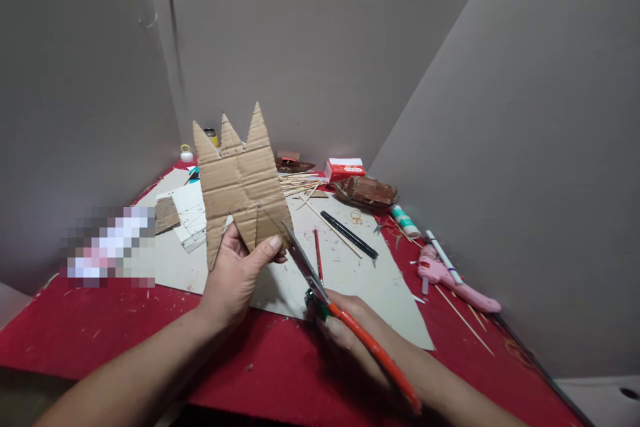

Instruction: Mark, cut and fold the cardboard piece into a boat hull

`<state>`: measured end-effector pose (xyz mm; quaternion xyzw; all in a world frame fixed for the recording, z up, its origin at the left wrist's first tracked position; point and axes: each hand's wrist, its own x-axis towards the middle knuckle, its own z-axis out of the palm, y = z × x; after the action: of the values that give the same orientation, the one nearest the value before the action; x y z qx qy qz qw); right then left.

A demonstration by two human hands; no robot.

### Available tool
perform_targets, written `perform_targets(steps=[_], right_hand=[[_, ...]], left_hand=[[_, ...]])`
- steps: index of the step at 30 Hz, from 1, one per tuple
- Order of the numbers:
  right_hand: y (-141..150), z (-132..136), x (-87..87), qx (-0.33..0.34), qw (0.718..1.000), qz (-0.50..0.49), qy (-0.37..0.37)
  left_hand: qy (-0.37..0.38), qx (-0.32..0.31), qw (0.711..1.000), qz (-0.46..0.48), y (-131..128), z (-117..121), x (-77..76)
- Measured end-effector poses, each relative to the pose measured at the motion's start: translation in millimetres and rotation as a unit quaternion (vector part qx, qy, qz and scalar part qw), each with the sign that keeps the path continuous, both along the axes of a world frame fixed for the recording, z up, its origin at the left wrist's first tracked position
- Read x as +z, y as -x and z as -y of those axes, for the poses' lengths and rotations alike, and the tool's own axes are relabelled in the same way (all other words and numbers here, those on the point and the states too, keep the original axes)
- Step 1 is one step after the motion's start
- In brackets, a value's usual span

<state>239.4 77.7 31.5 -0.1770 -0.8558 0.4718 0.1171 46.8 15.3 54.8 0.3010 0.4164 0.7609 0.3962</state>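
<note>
My left hand (pixel 240 270) pinches a flat piece of brown cardboard (pixel 240 183) near its lower edge, thumb in front. Three pointed spikes rise from the cardboard's top, and notches cut its lower edge into more points. Long-bladed shears (pixel 367 340) with a red handle are in my right hand (pixel 350 330), whose fingers are partly hidden under the handle. The tip of the shears lies at the cardboard's lower right corner, beside my left thumb. Whether the blades are apart there, I cannot tell.
A pale board (pixel 390 300) covers much of the red table (pixel 280 353). On it lie a black marker (pixel 349 234), a red pencil (pixel 319 255) and thin sticks (pixel 303 182). A brown model boat (pixel 367 192), a red-and-white box (pixel 345 168) and a pink glue gun (pixel 455 280) are farther right.
</note>
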Motion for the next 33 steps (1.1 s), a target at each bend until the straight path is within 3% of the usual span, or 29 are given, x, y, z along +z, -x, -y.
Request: perform_targets(steps=[33], right_hand=[[-3,-1,-9.2,-0.036,0.998,0.002,0.047]], left_hand=[[0.000,-0.017,1.000,0.017,1,-2,-0.3]])
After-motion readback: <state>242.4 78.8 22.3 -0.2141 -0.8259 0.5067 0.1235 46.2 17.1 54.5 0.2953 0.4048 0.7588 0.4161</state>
